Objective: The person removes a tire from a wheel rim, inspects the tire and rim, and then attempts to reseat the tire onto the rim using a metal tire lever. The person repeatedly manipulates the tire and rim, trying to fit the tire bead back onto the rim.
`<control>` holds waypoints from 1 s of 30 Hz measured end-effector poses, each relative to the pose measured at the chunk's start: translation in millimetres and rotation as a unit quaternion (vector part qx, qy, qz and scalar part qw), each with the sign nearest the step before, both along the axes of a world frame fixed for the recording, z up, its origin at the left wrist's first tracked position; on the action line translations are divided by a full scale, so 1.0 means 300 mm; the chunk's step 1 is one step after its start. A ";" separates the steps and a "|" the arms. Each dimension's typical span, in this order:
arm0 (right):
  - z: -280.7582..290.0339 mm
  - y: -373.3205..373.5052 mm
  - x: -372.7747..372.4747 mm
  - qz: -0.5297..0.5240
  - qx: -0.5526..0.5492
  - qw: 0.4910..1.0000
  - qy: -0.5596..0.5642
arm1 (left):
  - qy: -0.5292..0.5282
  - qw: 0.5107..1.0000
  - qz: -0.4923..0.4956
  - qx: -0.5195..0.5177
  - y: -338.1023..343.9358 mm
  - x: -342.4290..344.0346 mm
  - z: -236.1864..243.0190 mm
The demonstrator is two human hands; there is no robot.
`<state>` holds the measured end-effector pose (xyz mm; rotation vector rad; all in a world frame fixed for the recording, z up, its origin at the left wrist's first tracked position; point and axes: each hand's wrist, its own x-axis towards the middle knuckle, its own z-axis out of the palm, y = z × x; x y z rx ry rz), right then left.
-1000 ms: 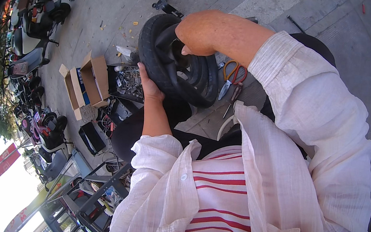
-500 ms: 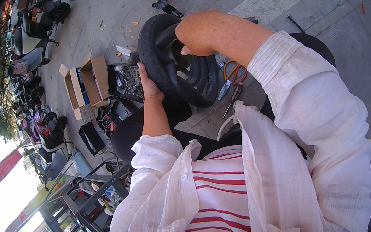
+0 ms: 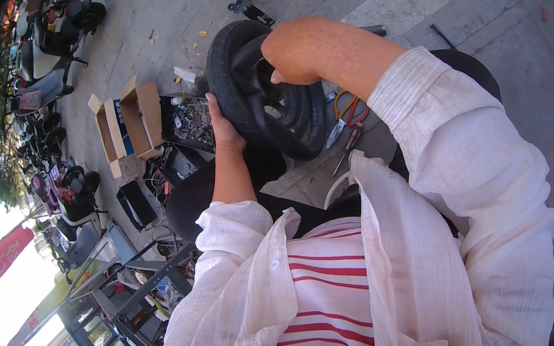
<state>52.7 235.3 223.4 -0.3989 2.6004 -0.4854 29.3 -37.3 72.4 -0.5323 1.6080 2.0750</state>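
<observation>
A black tyre [image 3: 222,85] on a wheel stands tilted in front of me, between my legs. Smooth black rubber bulges along its inner side, perhaps an inner tube; I cannot tell. My left hand [image 3: 226,132] grips the tyre's near left edge, fingers along the tread. Over the wheel's middle, my right hand [image 3: 295,49] is bent down with its fingers curled; a thumb tip shows, and what the fingers hold is hidden. Close by on the right lie orange-and-red-handled cutters [image 3: 349,112] and a screwdriver [image 3: 350,145] on the ground.
Left of the tyre sit an open cardboard box [image 3: 139,118] and a tray of small metal parts [image 3: 192,120]. A black metal part [image 3: 251,9] lies beyond the wheel. Parked scooters [image 3: 56,58] line the far left. A dark metal frame [image 3: 151,283] stands at lower left.
My hands and the tyre show no clear movement. At the far left, the red banner has swung slightly.
</observation>
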 end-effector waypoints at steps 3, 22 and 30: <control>0.000 -0.001 -0.001 0.004 -0.002 1.000 0.001 | -0.001 1.000 0.001 -0.001 -0.005 -0.002 -0.005; -0.030 -0.031 -0.011 -0.099 -0.067 0.992 0.036 | 0.000 1.000 -0.013 0.019 -0.003 0.004 0.001; -0.017 -0.020 -0.004 0.027 0.009 0.999 -0.025 | 0.000 1.000 -0.014 0.025 -0.010 0.004 -0.010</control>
